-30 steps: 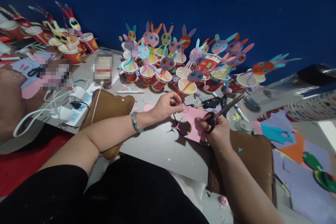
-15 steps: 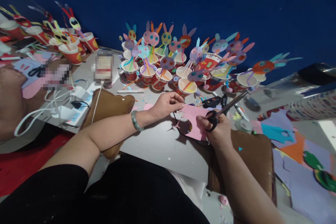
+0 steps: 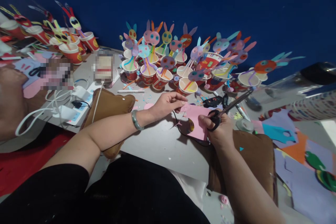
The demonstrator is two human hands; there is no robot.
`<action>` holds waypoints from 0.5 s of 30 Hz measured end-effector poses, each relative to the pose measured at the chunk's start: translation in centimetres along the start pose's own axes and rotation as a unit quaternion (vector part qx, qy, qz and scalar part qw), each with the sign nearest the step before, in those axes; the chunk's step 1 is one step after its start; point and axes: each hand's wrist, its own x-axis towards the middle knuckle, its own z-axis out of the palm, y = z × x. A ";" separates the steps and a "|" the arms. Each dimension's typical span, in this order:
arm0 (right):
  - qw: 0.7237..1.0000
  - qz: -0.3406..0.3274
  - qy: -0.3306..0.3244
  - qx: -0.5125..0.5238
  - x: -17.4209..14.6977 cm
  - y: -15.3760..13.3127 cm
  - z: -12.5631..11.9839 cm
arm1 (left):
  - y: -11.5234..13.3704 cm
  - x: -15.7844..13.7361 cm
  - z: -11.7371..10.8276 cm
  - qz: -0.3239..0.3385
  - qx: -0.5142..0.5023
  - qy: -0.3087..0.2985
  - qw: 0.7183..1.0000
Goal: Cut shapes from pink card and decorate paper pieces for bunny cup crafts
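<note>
My left hand, a green bangle on its wrist, has thumb and fingertips pinched at a scrap of pink paper. In my right hand is a pair of dark-handled scissors, its blades pointing away to the upper right. A pink sheet of paper with a rounded cut-out is also held there, against the thumb and fingers. The gap in the sheet lies between the two hands, and a dark cable runs beneath it. My fingers partly hide the scissor handles.
Several paper cups with rabbit-faced figures stand along the blue wall. Brown cushions lie under both forearms. A power strip is at left, near another person's arm. A clear bottle and coloured sheets are at right.
The scissors in my right hand have shifted slightly right. My left fingertips have moved slightly right along the pink paper. The camera view has drifted a little.
</note>
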 end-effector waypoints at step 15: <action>1.000 -0.010 -0.010 0.000 0.0 0.0 0.0 | 0.6 0.4 -0.4 0.032 0.026 0.019 0.999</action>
